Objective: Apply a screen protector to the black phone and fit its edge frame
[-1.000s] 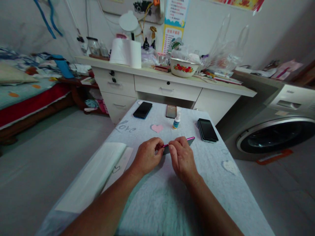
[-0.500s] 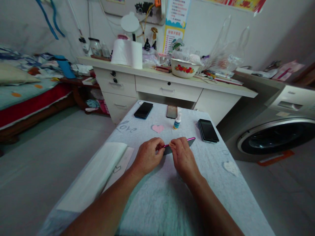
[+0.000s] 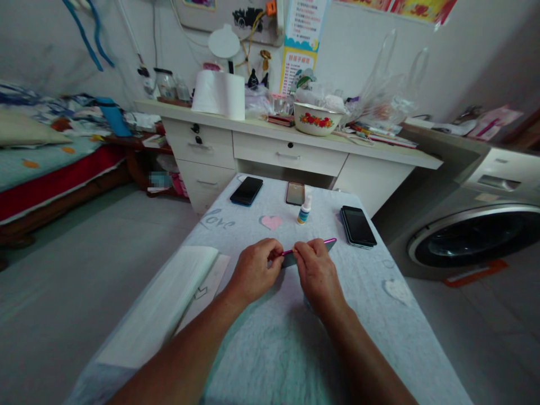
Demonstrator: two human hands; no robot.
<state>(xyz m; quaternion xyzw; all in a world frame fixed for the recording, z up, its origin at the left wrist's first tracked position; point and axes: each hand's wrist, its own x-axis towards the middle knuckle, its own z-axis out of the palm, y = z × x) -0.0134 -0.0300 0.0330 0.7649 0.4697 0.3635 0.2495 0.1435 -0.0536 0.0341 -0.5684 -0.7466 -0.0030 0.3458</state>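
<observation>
A phone with a bright magenta edge is tilted up just above or on the table, its dark face turned towards me. My left hand grips its left end between thumb and fingers. Closed near the middle of the upper edge is my right hand, thumb and fingertips pinched there; whether something small is also between them I cannot tell. The hands hide much of the phone. Beyond them stands a small white spray bottle with a blue and yellow label.
Around the table lie a black phone at back left, a phone or case at the back and stacked phones to the right. White paper covers the left side. Behind are a desk and a washing machine.
My right hand has shifted very slightly right along the phone's edge. Both hands keep hold of the phone, and the whole view has moved a little.
</observation>
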